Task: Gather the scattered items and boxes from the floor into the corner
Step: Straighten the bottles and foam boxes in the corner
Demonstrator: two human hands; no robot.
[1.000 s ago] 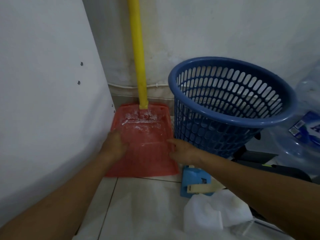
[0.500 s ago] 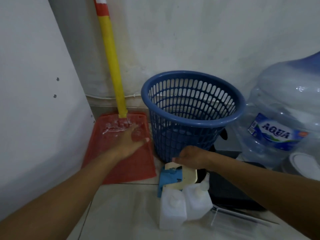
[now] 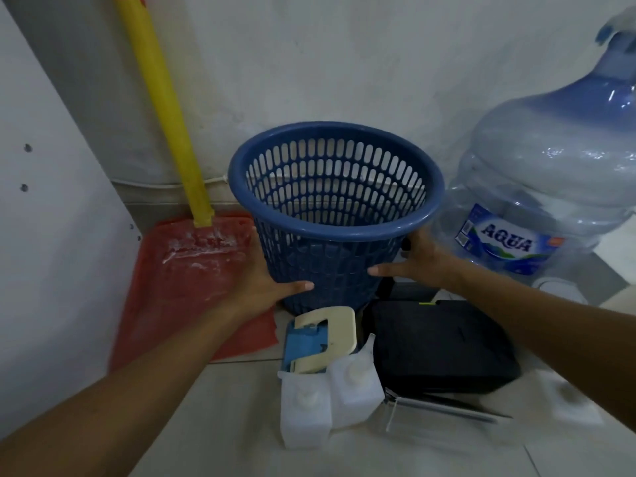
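Both hands clasp the blue basket (image 3: 335,215) at the centre of the frame. The left hand (image 3: 266,280) is spread flat against the basket's lower left wall, thumb pointing right across the mesh. The right hand (image 3: 418,261) presses the lower right wall, fingers stretched left toward the thumb of the other; neither hand closes around anything, they squeeze the basket between open palms. The basket stands upright with its rim tipped a little toward the camera, by the back wall. To its left a red dustpan (image 3: 192,280) with a yellow handle (image 3: 165,108) leans in the corner. At right sits a large water jug (image 3: 547,187). Below the basket lie a cream-and-blue hole punch (image 3: 320,339), two white bottles (image 3: 327,404) and a black case (image 3: 440,346), close together on the floor tiles.
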